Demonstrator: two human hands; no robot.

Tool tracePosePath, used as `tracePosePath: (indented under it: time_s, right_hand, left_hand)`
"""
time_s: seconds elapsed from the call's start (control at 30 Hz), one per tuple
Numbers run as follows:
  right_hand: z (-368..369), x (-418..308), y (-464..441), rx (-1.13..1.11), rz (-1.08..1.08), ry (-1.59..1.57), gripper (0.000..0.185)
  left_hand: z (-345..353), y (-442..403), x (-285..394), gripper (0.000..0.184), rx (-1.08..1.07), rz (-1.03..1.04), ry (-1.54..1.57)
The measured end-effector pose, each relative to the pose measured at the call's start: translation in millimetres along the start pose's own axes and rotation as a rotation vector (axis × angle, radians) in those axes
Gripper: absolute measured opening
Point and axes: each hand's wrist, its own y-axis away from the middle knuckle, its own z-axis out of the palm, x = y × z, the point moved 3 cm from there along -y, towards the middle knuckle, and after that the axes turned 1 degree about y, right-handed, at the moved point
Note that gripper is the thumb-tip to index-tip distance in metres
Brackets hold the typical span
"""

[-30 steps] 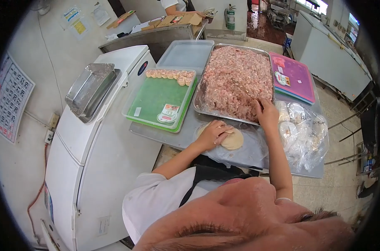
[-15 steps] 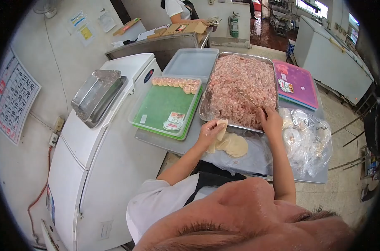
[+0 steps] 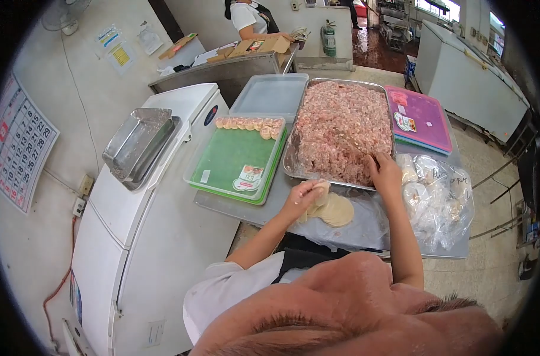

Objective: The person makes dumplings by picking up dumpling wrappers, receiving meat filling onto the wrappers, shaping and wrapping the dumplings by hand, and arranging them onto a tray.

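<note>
My left hand [image 3: 302,200] pinches a thin round dumpling wrapper [image 3: 322,191] above the near edge of the metal tray. Just below it, a fanned stack of pale round wrappers [image 3: 337,211] lies on plastic sheeting. My right hand [image 3: 385,172] is at the tray's near right corner, its fingers curled against the ground meat mixture [image 3: 347,118]; what they grip, if anything, is hidden. The mixture fills most of the metal tray [image 3: 292,169]. To the left, a green-bottomed plastic container [image 3: 225,155] has filled dumplings [image 3: 250,124] lined along its far side.
A translucent lid [image 3: 270,95] lies behind the container. Right of the tray are stacked pink and blue lids [image 3: 421,118] and plastic bags of pale wrappers [image 3: 433,196]. Metal pans [image 3: 140,145] rest on the white freezer [image 3: 163,237] at left. Another person [image 3: 252,21] stands behind the back counter.
The wrapper in my left hand has tilted and sits slightly lower and further right. My right hand stays at the meat's near corner. The view has shifted slightly.
</note>
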Motion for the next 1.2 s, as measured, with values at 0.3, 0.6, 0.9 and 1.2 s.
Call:
tracePosePath:
  time_s: [0.3,0.6,0.9,1.2]
  right_hand:
    - [2,4,1,0.044,-0.022,-0.01,0.024]
    - [-1,2,0,0.035,0.004,-0.045,0.025]
    - [1,5,1,0.023,0.006,-0.034,0.026]
    - [5,9,1,0.031,0.004,-0.028,0.027]
  left_hand:
    - [12,5,15,0.023,0.03,0.18,-0.159]
    - [18,0,35,0.026,-0.238,0.573,-0.556]
    - [30,-2,41,0.027,-0.353,0.635,-0.708]
    - [26,-7,66,0.036,-0.498,0.738,-0.841]
